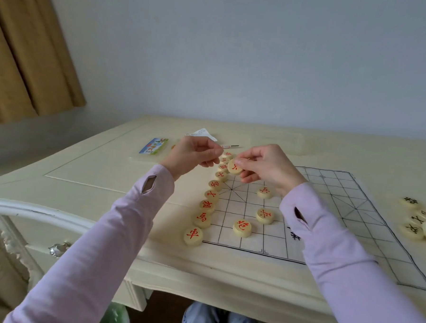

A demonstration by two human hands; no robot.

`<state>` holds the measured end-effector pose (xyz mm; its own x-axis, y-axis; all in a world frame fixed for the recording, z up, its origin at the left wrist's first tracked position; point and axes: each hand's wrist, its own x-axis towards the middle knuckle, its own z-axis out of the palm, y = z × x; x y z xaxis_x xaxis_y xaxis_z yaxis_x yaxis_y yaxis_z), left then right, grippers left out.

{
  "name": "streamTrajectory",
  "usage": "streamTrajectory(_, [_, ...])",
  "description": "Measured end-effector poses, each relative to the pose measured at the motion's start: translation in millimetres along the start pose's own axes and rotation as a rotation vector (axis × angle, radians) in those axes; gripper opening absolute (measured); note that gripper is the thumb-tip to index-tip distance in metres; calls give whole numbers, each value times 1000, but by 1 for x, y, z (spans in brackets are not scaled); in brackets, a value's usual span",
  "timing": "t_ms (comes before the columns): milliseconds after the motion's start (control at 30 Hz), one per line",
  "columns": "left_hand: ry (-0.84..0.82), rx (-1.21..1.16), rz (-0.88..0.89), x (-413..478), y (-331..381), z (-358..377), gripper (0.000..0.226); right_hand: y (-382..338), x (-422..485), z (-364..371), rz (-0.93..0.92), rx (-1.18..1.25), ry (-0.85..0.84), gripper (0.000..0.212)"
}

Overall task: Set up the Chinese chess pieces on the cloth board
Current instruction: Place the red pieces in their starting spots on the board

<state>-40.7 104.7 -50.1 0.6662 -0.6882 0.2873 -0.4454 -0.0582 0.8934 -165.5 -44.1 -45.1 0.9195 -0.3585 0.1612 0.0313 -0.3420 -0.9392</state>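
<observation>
Several red pieces (pixel 202 220) line the cloth board's (pixel 341 192) edge. The right hand (pixel 266 167) pinches another piece (pixel 234 167); the left hand's (pixel 194 153) fingers curl, grasp unclear.

Soft even light, fairly bright, no glare. Only weak shadows on the table (pixel 95 175). Wide-angle lens bends edges; view slightly blurry, esp. corners.

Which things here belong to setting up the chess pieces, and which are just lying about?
Belongs: white cloth board with black grid; row of round cream pieces with red characters; red-character piece pinched by the right hand; cream pieces with black characters.
Lying about: colourful flat packet; white paper slip; thin pen; brown curtain.
</observation>
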Motion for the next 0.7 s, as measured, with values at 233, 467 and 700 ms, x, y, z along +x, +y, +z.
streamTrajectory(233, [79,52,-79,-9,-1,0,7,4,-40,-22,94,-59,-186,4])
streamTrajectory(467, [117,69,-129,-22,3,4,12,8,-73,-36,224,-102,-373,5])
streamTrajectory(700, [132,89,-160,-30,6,7,10,8,-90,-33,290,-169,-485,4])
